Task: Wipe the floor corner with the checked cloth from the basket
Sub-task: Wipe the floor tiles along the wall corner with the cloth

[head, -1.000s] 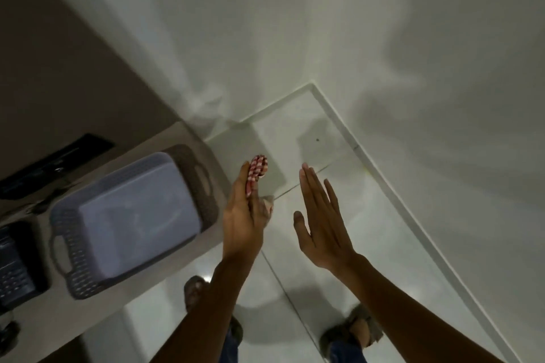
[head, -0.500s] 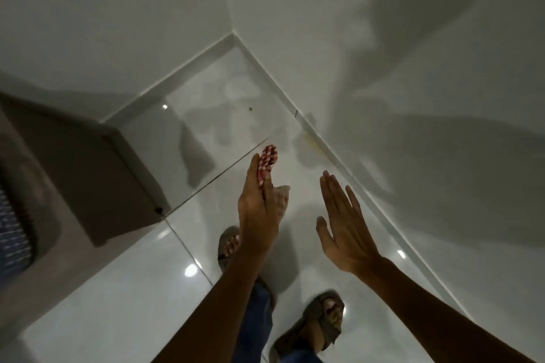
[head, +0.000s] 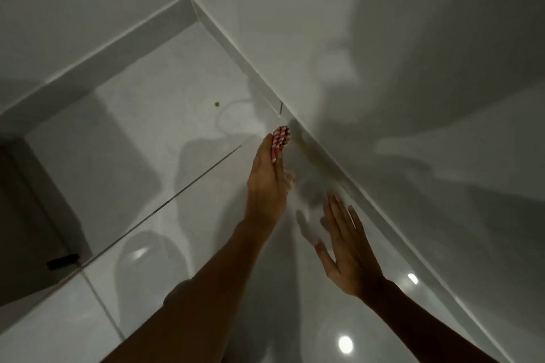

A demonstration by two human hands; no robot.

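My left hand (head: 267, 177) is stretched forward over the glossy white floor and grips a folded red-and-white checked cloth (head: 280, 140), which sticks out past the fingertips. The floor corner (head: 194, 16) lies further ahead, where two white skirtings meet. A small green speck (head: 217, 104) sits on the tile between the cloth and the corner. My right hand (head: 346, 242) hovers flat, fingers spread and empty, lower right near the right skirting. The basket is out of view.
White walls close the space ahead and on the right. A dark cabinet base (head: 26, 215) stands at the left with a small black foot (head: 63, 261). Grout lines cross the tiles. A yellowish smear (head: 309, 153) marks the right skirting.
The view has swung from the basket on the counter down to the floor corner, which is now closer. Both hands have reached further forward, the left still holding the cloth.
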